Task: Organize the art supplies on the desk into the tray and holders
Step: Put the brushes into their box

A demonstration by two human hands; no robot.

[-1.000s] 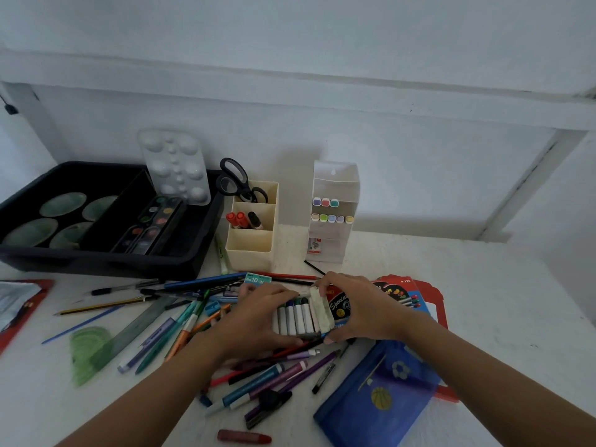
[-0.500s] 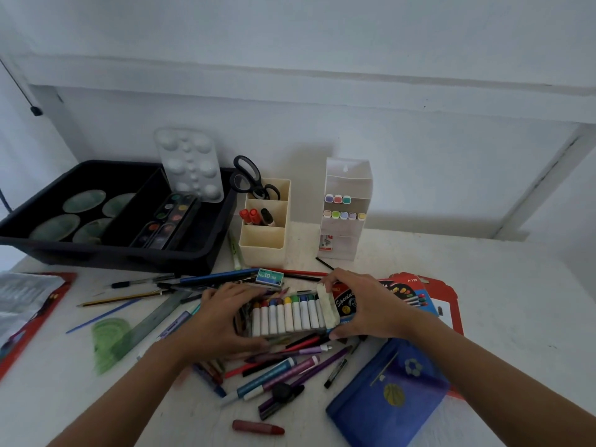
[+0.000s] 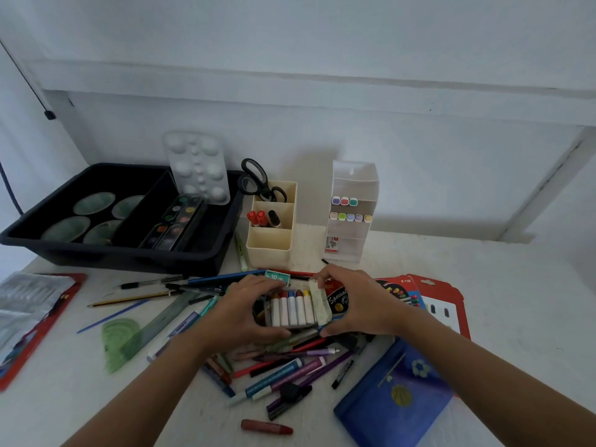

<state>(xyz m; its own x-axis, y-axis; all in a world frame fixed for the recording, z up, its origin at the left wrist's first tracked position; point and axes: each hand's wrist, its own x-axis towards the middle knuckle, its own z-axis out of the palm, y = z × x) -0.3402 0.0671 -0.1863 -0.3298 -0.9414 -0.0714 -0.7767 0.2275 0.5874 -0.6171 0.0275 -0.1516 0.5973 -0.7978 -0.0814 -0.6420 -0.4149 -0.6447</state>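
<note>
Two hands share one load, as I read it from here. The crayon box [image 3: 300, 309] sits squarely between the left hand [image 3: 240, 312] and the right hand [image 3: 361, 304], mid-desk, on top of a loose pile of pens [image 3: 283, 372]. A row of white-wrapped sticks with coloured tips shows in its uncovered part. A pale flap [image 3: 319, 306] stands up beside them, against the printed cover under the right palm.

Behind the box, nearly touching the left fingertips, lies a small staples packet [image 3: 276, 276]. Farther back stand the black tray [image 3: 129, 259], the cream holder [image 3: 269, 250] and the marker holder [image 3: 351, 250], side by side along the wall. Scissors [image 3: 254, 180] stick out of the cream holder's rear compartment. Its middle one holds red-capped markers and a black one.

A steel ruler [image 3: 161, 324] and a green protractor [image 3: 121, 340] crowd the left side. A blue pouch [image 3: 393, 395] and a red card pack [image 3: 442, 304] sit to the right. The widest bare stretch of desk [image 3: 516, 285] I can see runs right of the marker holder.

Both hands are curled round the box ends. The left has its thumb on the near edge and its fingers over the far edge. The right grips the covered end the same way, its thumb at the near corner.
</note>
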